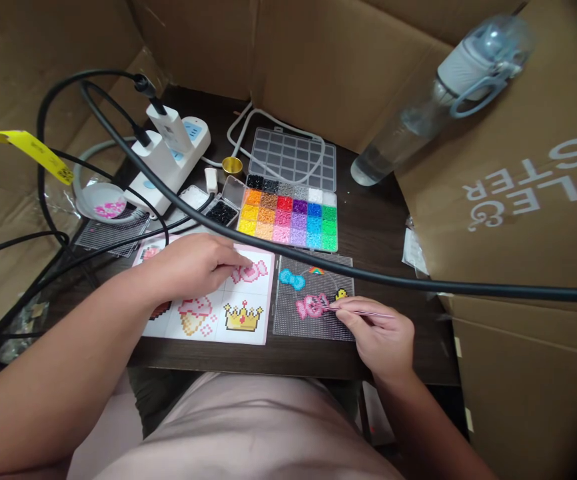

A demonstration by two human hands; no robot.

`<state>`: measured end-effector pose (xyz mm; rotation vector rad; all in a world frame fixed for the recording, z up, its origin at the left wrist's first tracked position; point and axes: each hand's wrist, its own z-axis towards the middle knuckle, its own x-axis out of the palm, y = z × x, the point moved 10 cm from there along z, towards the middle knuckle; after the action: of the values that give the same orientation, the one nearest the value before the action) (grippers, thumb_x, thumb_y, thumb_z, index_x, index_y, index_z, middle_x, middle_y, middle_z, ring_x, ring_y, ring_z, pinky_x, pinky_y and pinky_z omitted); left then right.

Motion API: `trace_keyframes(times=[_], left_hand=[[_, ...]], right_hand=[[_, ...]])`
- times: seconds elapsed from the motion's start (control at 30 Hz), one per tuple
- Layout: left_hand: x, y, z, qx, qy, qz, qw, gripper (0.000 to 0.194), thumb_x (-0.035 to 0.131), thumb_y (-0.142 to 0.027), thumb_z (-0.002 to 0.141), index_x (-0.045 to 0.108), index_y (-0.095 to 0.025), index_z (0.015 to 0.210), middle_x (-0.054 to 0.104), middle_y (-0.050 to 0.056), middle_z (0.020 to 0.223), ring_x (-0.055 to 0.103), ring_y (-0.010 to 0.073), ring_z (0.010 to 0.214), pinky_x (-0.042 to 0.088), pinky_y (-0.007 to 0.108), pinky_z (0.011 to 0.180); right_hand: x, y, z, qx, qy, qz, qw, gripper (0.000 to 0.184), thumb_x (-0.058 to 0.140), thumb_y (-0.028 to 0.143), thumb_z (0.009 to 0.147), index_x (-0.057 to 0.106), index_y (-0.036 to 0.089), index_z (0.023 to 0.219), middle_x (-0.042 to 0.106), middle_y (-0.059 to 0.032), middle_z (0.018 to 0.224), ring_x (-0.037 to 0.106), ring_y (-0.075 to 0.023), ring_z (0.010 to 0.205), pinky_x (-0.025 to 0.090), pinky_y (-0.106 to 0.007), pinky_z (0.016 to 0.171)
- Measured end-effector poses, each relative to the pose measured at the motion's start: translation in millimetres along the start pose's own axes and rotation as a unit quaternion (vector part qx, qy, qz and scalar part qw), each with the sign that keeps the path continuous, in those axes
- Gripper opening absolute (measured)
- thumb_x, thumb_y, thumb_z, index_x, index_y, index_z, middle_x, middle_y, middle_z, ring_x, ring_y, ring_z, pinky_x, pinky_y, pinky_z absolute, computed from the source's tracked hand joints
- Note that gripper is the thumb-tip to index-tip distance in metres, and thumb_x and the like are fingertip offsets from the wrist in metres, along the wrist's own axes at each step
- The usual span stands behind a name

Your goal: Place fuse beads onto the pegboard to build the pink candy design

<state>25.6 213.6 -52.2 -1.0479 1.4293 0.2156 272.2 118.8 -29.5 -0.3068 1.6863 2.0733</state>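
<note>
My right hand [381,337] pinches thin tweezers [358,311] whose tip touches a pink bead candy shape [311,305] on a clear pegboard [291,320]. A blue bow [291,279], a small rainbow [316,270] and a yellow duck [341,294] also sit on that board. My left hand [193,265] rests palm down, fingers together, on a white pattern sheet [248,320] that shows a candy, a crown and an ice cream. Behind them stands an open bead box [288,212] with many colours.
A thick black cable [318,263] crosses the table above the pegboard. A white power strip [168,157] with plugs, a small dish [103,200] of pink beads and a gold cap [232,165] lie at the back left. A water bottle [443,93] leans on cardboard boxes at right.
</note>
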Motion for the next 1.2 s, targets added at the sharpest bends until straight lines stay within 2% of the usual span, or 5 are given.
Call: trace_keyframes(times=[0.3,0.6,0.83,1.0,1.2], left_hand=[[0.7,3,0,-0.014,0.005,0.007,1.000,0.040,0.044,-0.028,0.090,0.074,-0.032,0.117,0.074,0.000,0.109,0.066,0.0196,0.100,0.048,0.028,0.084],[0.6,0,0,0.008,0.000,-0.010,1.000,0.040,0.044,-0.025,0.091,0.073,-0.029,0.118,0.074,0.003,0.105,0.068,0.0210,0.096,0.049,0.031,0.082],[-0.7,-3,-2,0.026,-0.010,-0.019,0.999,0.039,0.047,-0.017,0.090,0.074,-0.028,0.114,0.075,0.004,0.103,0.068,0.0194,0.093,0.049,0.028,0.081],[-4.4,-6,-4,0.021,-0.023,-0.030,0.999,0.037,0.048,-0.015,0.090,0.075,-0.027,0.112,0.075,0.005,0.101,0.068,0.0198,0.092,0.049,0.028,0.079],[-8.2,-7,-5,0.008,-0.037,-0.031,0.999,0.034,0.049,-0.015,0.089,0.077,-0.026,0.107,0.075,0.004,0.098,0.068,0.0208,0.092,0.048,0.030,0.078]], right_hand=[[-2,-2,-1,0.009,-0.008,-0.010,1.000,0.010,0.075,0.017,0.078,0.079,0.025,0.075,0.079,-0.0030,0.076,0.075,-0.0200,0.070,0.064,-0.034,0.074],[-10,-25,-6,0.057,-0.045,0.086,0.994,0.006,0.078,0.019,0.075,0.080,0.025,0.078,0.079,-0.0049,0.079,0.075,-0.0214,0.073,0.063,-0.034,0.071],[-21,-29,-7,0.075,-0.084,0.114,0.987,0.009,0.077,0.026,0.077,0.080,0.021,0.084,0.078,-0.0099,0.081,0.064,-0.0184,0.050,0.048,-0.028,0.039],[-28,3,32,0.002,-0.083,0.107,0.991,0.009,0.078,0.027,0.076,0.079,0.022,0.083,0.077,-0.0095,0.083,0.070,-0.0211,0.061,0.055,-0.031,0.049],[8,34,97,-0.048,-0.039,0.001,0.998,0.007,0.076,0.027,0.077,0.078,0.021,0.074,0.077,-0.0061,0.080,0.073,-0.0198,0.072,0.061,-0.031,0.066]])
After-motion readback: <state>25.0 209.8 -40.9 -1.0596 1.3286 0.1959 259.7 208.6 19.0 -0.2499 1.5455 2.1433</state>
